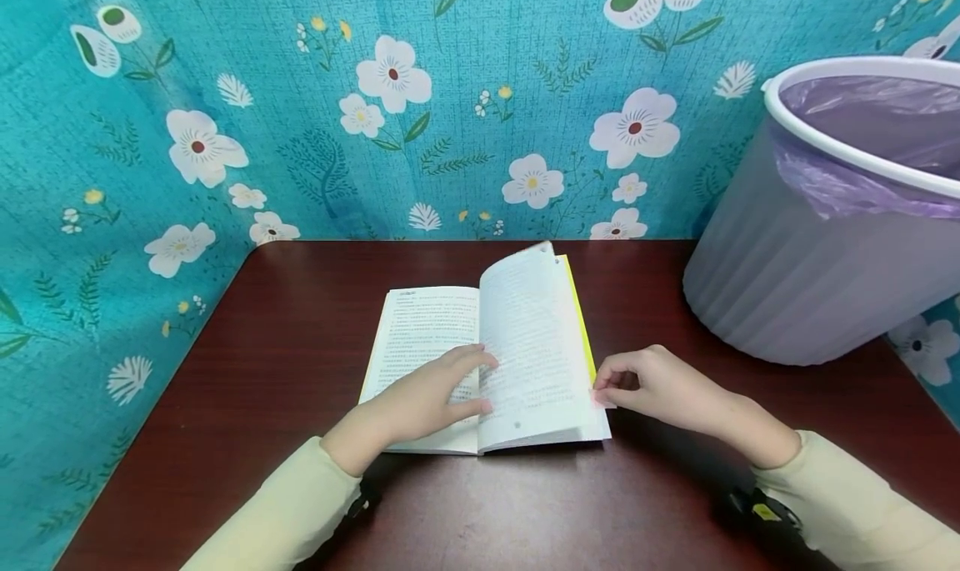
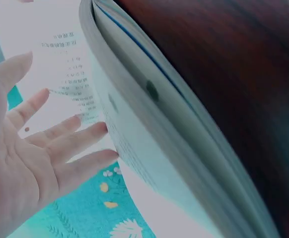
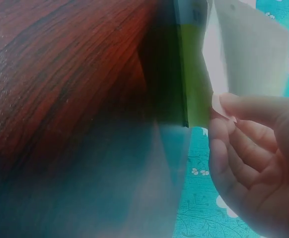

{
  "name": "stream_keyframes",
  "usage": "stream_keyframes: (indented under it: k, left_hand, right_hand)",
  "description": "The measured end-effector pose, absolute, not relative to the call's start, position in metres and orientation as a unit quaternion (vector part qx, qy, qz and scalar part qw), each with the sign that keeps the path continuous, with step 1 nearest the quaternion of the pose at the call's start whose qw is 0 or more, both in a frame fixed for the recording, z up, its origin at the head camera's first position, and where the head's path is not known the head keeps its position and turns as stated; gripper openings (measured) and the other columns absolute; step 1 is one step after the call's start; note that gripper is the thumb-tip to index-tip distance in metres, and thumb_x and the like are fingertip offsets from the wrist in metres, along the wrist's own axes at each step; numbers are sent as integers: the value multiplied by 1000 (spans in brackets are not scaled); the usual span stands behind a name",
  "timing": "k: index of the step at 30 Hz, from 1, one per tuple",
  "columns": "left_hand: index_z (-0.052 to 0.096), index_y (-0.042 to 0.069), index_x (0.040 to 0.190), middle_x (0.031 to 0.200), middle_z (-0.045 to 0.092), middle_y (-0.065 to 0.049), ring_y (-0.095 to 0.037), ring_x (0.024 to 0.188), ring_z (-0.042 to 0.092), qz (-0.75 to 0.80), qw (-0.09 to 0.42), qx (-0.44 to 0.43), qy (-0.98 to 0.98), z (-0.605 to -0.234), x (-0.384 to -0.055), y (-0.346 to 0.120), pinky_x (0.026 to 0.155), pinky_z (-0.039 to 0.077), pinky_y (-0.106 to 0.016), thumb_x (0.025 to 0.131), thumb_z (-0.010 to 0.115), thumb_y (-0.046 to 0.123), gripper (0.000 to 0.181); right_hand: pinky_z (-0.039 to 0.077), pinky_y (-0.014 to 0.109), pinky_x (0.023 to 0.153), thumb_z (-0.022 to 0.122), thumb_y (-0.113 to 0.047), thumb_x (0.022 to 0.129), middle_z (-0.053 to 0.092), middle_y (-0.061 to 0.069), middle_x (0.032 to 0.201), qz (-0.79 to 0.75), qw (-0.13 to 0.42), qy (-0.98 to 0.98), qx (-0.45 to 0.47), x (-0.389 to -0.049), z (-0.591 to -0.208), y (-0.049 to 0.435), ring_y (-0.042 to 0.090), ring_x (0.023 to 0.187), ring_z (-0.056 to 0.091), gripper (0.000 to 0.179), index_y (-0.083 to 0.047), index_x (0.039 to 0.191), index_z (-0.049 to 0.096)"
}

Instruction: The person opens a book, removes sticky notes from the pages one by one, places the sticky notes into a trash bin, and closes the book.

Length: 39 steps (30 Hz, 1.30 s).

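An open book [image 1: 423, 321] with printed text lies in the middle of the dark red-brown table. My left hand [image 1: 423, 394] lies over its left page, fingers spread and reaching across the fold. In the left wrist view those fingers [image 2: 80, 144] look nearly straight, close to the pages. At the book's right edge my right hand [image 1: 663, 390] pinches a page [image 1: 528, 338] between thumb and fingers. That page bows up from the ones below, and its pinched corner [image 3: 219, 106] is bent in the right wrist view. A yellow strip of cover [image 1: 577, 317] shows beyond the pages.
A grey ribbed bin [image 1: 795, 254] with a purple plastic liner stands at the table's back right. Turquoise flowered cloth [image 1: 465, 96] covers the wall behind and to the left. Dark wood table surface [image 1: 300, 329] surrounds the book.
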<state>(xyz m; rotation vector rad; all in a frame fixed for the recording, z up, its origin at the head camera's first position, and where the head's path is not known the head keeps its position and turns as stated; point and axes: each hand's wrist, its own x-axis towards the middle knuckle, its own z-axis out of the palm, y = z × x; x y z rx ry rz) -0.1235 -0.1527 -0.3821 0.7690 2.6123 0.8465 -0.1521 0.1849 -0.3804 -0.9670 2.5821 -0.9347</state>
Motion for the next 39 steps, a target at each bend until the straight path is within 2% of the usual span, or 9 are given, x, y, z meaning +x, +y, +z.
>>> stream_keyframes:
  k: [5, 8, 16, 19, 24, 27, 31, 36, 39]
  left_hand:
    - [53, 14, 138, 145, 56, -6, -24, 132, 55, 363, 133, 225, 895, -381, -122, -164, 108, 44, -44, 104, 62, 31, 39]
    - [56, 14, 134, 136, 64, -7, -25, 123, 63, 391, 110, 198, 892, -381, -121, -175, 102, 49, -48, 109, 51, 26, 28]
    - [57, -8, 138, 119, 69, -21, -29, 110, 67, 518, 87, 90, 846, -375, -122, -213, 89, 58, -43, 114, 33, 27, 49]
    - [57, -11, 134, 110, 70, -21, -25, 96, 69, 538, 80, 49, 837, -368, -122, -227, 82, 59, -40, 114, 36, 32, 52]
    - [67, -2, 118, 97, 70, -13, -21, 83, 67, 438, 70, 21, 896, -356, -122, -252, 78, 58, -39, 109, 53, 30, 36]
    - [68, 2, 117, 96, 69, -12, -24, 83, 66, 347, 67, 12, 935, -349, -123, -266, 75, 56, -42, 106, 58, 29, 31]
    - [66, 4, 120, 107, 69, -15, -28, 90, 63, 295, 44, 11, 954, -341, -126, -266, 77, 53, -45, 105, 61, 26, 28]
    - [70, 4, 115, 111, 69, -12, -25, 92, 64, 285, 16, 81, 955, -346, -130, -235, 82, 54, -46, 101, 66, 16, 19]
    - [72, 7, 114, 111, 69, -8, -21, 90, 64, 277, 33, 127, 952, -355, -129, -210, 81, 54, -42, 98, 69, 14, 17]
  right_hand:
    - [48, 23, 60, 84, -8, 85, 66, -14, 80, -311, 112, 886, -326, -151, -380, 185, 5, 70, 55, 15, -19, 90, 75]
    - [48, 23, 61, 83, -7, 86, 65, -15, 80, -306, 111, 889, -323, -151, -381, 185, 5, 70, 55, 16, -19, 90, 74]
    - [47, 23, 60, 82, -6, 87, 65, -14, 79, -306, 117, 890, -316, -150, -382, 186, 5, 69, 54, 16, -20, 89, 73]
    - [47, 23, 60, 82, -6, 86, 64, -15, 78, -306, 117, 890, -317, -151, -385, 186, 5, 69, 54, 17, -20, 89, 73]
    - [48, 23, 61, 82, -6, 86, 64, -16, 78, -304, 112, 887, -328, -151, -389, 186, 3, 68, 54, 18, -20, 88, 73]
    - [48, 23, 59, 82, -5, 86, 64, -15, 77, -305, 110, 885, -333, -152, -390, 186, 2, 67, 54, 18, -20, 88, 73]
    - [47, 22, 57, 82, -5, 86, 63, -15, 76, -305, 116, 885, -332, -152, -391, 186, 2, 65, 52, 18, -19, 88, 72]
    - [47, 22, 57, 82, -5, 86, 62, -14, 75, -305, 119, 885, -330, -152, -392, 184, 2, 65, 52, 18, -20, 87, 72]
    - [47, 22, 57, 82, -6, 86, 62, -15, 75, -309, 118, 884, -329, -151, -393, 185, 2, 65, 52, 18, -21, 87, 72]
